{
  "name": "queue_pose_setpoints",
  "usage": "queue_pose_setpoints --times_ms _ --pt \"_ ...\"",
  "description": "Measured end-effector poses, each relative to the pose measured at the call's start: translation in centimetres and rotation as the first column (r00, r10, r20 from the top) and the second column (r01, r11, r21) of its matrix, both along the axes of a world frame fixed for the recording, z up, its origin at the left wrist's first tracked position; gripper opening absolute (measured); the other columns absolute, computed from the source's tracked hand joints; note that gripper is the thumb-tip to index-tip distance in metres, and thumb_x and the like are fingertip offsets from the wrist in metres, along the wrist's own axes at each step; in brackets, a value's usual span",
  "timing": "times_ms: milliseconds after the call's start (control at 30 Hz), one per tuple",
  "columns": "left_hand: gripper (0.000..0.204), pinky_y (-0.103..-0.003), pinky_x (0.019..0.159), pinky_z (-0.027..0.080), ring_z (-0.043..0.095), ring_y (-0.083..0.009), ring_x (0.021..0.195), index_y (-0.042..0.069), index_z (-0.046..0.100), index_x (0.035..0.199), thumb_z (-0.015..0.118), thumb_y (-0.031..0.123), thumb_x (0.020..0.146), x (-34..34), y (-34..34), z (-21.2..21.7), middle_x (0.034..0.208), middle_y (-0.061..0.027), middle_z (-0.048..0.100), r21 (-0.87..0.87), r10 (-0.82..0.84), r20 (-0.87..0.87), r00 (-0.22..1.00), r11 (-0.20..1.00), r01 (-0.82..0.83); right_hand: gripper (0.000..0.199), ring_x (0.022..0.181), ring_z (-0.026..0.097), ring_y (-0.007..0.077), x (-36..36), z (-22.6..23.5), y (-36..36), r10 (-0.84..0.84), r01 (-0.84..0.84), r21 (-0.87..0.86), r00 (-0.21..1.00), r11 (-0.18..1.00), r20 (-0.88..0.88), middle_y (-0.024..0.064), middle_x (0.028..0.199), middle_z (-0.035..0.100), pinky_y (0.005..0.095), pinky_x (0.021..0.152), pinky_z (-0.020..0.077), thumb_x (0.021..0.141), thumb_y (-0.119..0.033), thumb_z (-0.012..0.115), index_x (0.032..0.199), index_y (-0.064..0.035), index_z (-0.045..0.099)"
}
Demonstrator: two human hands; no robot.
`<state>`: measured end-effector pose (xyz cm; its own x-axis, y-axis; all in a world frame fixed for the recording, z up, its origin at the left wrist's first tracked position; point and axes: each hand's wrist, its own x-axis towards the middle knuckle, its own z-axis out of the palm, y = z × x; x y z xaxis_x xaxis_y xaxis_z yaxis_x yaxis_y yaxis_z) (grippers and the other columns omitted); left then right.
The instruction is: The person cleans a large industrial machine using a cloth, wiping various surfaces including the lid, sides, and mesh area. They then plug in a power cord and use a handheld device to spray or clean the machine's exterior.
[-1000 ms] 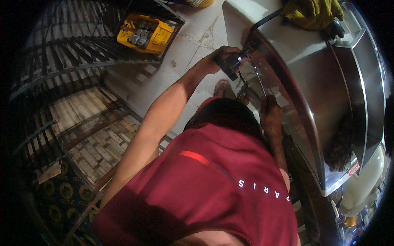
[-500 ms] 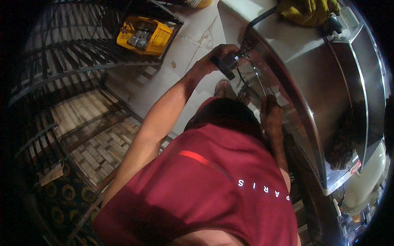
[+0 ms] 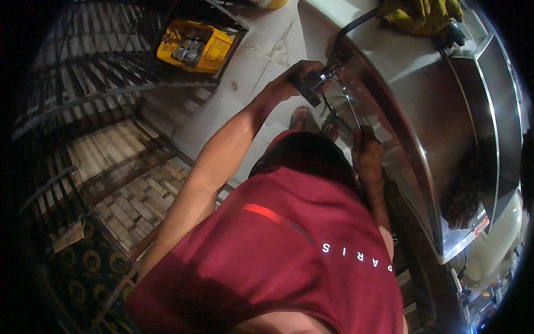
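My left hand [image 3: 303, 69] is closed around a black fitting [image 3: 306, 88] with a broad dark end and a small metal neck. Its exact kind is hard to make out. Lower and to the right, my right hand [image 3: 367, 149] grips the near end of a thin, shiny metal rod-shaped tool [image 3: 352, 109]. The rod slants up toward the metal neck, and whether its tip touches is unclear. A black hose [image 3: 356, 23] bends over the corner of a steel-sided appliance [image 3: 400, 69] and runs down close to the fitting.
A yellow crate [image 3: 217, 51] with several grey roundish things sits at the upper left, by a black metal rack [image 3: 105, 92]. A yellow glove [image 3: 420, 16] lies atop the appliance at the upper right. My sandalled feet [image 3: 299, 118] stand on pale tiles.
The black fitting has turned slightly in my left hand. My right hand and the rod have shifted only a little.
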<state>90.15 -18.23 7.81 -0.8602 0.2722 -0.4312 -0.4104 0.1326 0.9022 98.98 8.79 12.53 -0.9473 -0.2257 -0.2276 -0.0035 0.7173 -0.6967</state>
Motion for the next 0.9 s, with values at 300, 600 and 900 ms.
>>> queue_pose_setpoints --times_ms 300,600,900 --pt "0.039 -0.039 0.077 0.058 0.072 -0.0303 0.085 0.004 0.067 0.099 0.08 0.037 0.082 1.4 1.3 0.7 0.087 -0.0133 0.071 -0.477 -0.133 -0.366 0.921 0.876 -0.063 0.023 0.082 0.064 0.0498 -0.6 0.5 -0.4 0.033 -0.033 -0.012 0.999 0.999 -0.026 0.0294 0.087 0.065 0.0546 0.067 0.0487 0.102 -0.019 0.051 0.101 0.0012 0.061" --pt "0.025 -0.042 0.078 0.058 0.071 -0.0333 0.083 0.006 0.067 0.089 0.073 0.028 0.078 1.1 1.8 0.0 0.083 -0.014 0.071 -0.635 -0.23 -0.418 0.879 0.766 -0.101 0.022 0.083 0.065 0.0482 -1.6 1.1 -0.6 0.151 -0.142 0.083 0.981 0.986 -0.12 0.0287 0.092 0.067 0.0549 0.07 0.0514 0.1 -0.018 0.053 0.103 0.0015 0.062" --pt "0.023 -0.044 0.079 0.057 0.07 -0.0352 0.085 0.006 0.068 0.09 0.069 0.027 0.08 0.7 1.8 1.3 0.088 -0.0148 0.071 -0.583 -0.188 -0.3 0.935 0.812 -0.024 0.026 0.079 0.065 0.0495 -1.8 -5.8 -0.3 0.145 -0.141 0.043 0.981 0.989 -0.129 0.0287 0.087 0.066 0.0555 0.067 0.0502 0.102 -0.024 0.05 0.103 0.0001 0.062"
